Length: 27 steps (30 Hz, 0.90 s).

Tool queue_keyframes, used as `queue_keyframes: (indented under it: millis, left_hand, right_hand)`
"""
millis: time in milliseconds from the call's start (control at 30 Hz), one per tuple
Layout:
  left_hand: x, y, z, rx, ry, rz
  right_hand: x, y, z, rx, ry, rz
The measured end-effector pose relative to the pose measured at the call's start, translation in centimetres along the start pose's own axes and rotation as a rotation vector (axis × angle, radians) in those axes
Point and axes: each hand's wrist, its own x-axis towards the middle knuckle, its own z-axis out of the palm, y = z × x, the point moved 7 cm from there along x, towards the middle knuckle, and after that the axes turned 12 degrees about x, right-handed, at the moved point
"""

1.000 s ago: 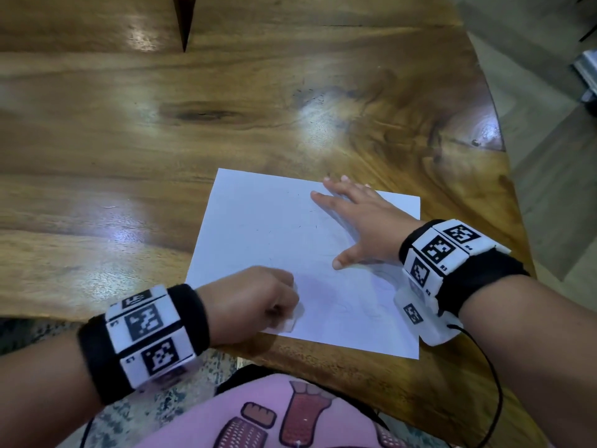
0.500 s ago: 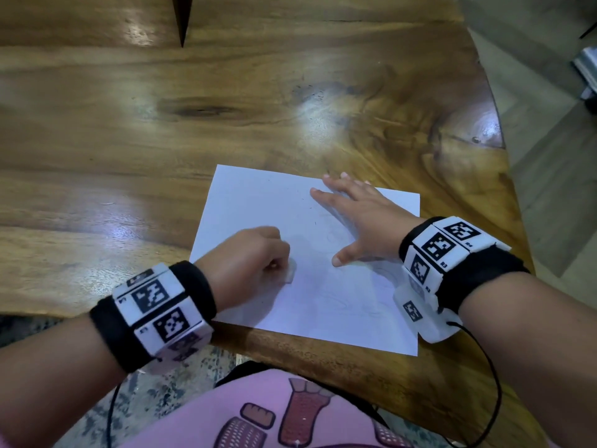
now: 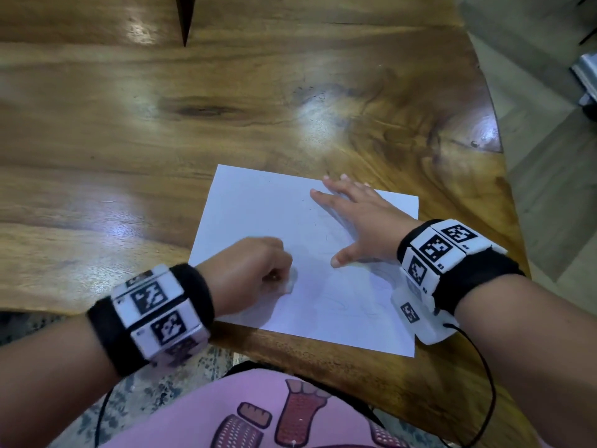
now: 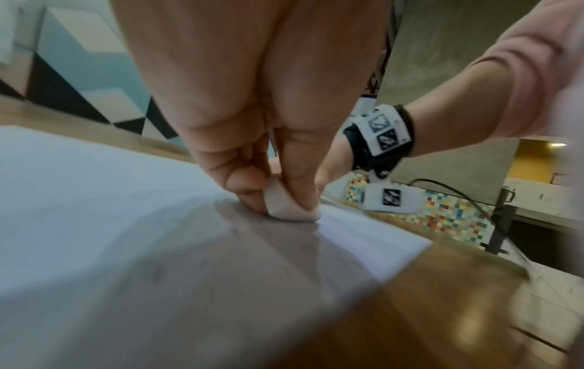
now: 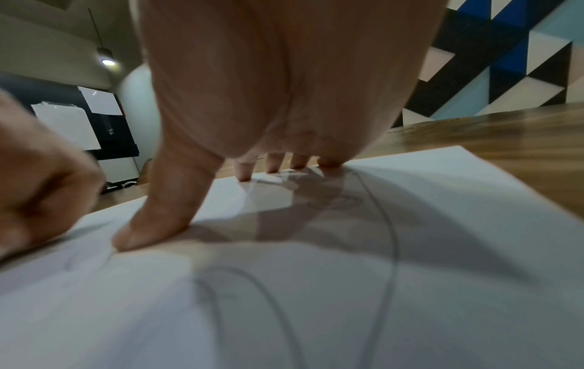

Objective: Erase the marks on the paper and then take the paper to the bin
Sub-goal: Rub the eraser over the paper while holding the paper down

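Observation:
A white sheet of paper (image 3: 258,215) lies near the front edge of the wooden table (image 3: 129,130). Faint pencil curves (image 5: 388,224) run over its right half. My left hand (image 3: 255,270) pinches a small pale eraser (image 4: 284,204) between thumb and fingers, its tip pressed on the paper (image 4: 95,199) at mid-left. My right hand (image 3: 352,218) lies flat with fingers spread, holding down the sheet's upper right part; in the right wrist view its fingertips (image 5: 243,172) and thumb press on the paper (image 5: 442,249). No bin is in view.
The table's curved right edge (image 3: 494,130) drops to a grey floor (image 3: 549,189). A dark pointed notch (image 3: 184,17) cuts into the table's far side. A cable (image 3: 484,383) hangs from my right wristband. My pink-clothed lap (image 3: 226,415) is under the front edge.
My left hand has moved the eraser from the paper's near edge up towards its middle and stays there. The right hand has kept its place on the sheet.

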Motion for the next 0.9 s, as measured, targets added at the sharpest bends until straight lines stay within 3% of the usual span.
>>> queue_keyframes:
  millis: [133,333,467,667,900]
  left_hand:
    - [-2.6,0.3,2.1,-0.039,-0.147,0.018]
    - [0.4,0.0,-0.5,-0.003,0.091,-0.006]
    - [-1.7,1.2,2.2,-0.052,-0.128,0.051]
    - [1.5,2.1,0.3,-0.008,0.039,0.038]
    - [-1.5,1.7,1.9,-0.014,-0.101,0.028]
  right_hand:
    - [0.0,0.0,0.0,0.015,-0.001,-0.004]
    - [0.0,0.1,0.0,0.006,-0.004,0.001]
    - [0.1,0.1,0.0,0.004,0.004,-0.003]
    - [0.1,0.1,0.0,-0.007,0.019,-0.019]
    - [-0.1,0.1,0.0,0.008,0.008,-0.019]
